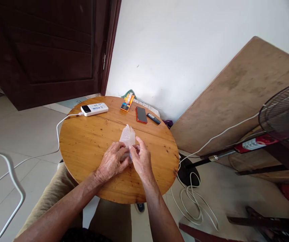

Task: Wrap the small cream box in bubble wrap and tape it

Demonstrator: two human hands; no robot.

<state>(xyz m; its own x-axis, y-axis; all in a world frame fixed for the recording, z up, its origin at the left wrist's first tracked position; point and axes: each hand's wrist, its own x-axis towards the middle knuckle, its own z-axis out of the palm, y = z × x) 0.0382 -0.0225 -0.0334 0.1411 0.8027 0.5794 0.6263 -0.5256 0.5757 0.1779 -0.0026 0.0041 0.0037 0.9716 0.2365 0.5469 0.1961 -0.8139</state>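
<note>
A small clear plastic bag (127, 136) stands up from the round wooden table (88, 141) near its middle. My left hand (111, 161) and my right hand (140, 159) meet at the bag's lower end, fingers pinched on it from both sides. The bag's upper part pokes out above my fingertips; what is inside it I cannot make out.
At the table's far side lie a white power bank (94, 109) with a white cable (58, 129), an orange gadget (127, 103), a red-edged phone (141, 114) and a dark remote (153, 118). A wooden board (235, 94) leans on the wall, a fan (284, 116) stands right, cables (192, 201) coil on the floor.
</note>
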